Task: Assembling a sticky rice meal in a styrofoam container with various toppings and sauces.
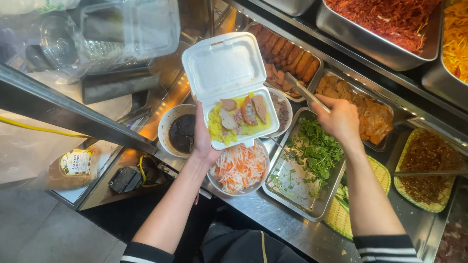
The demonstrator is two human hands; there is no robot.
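My left hand (204,139) holds an open white foam box (225,68) from beneath, above the counter. Yellow rice with slices of pale and reddish meat fills its lower half; the lid stands open away from me. My right hand (340,118) grips metal tongs (303,89) whose tips reach toward a steel tray of sausages (287,52). Just beyond that hand is a tray of sliced cooked meat (376,117). Below the box sits a bowl of shredded white and orange pickle (240,168).
A steel tray of green herbs (312,156), a white bowl of dark sauce (181,131), a small bowl of minced meat (282,113), woven baskets (429,165), and deep pans of red and orange shreds (385,24) crowd the counter. A glass pane stands at left.
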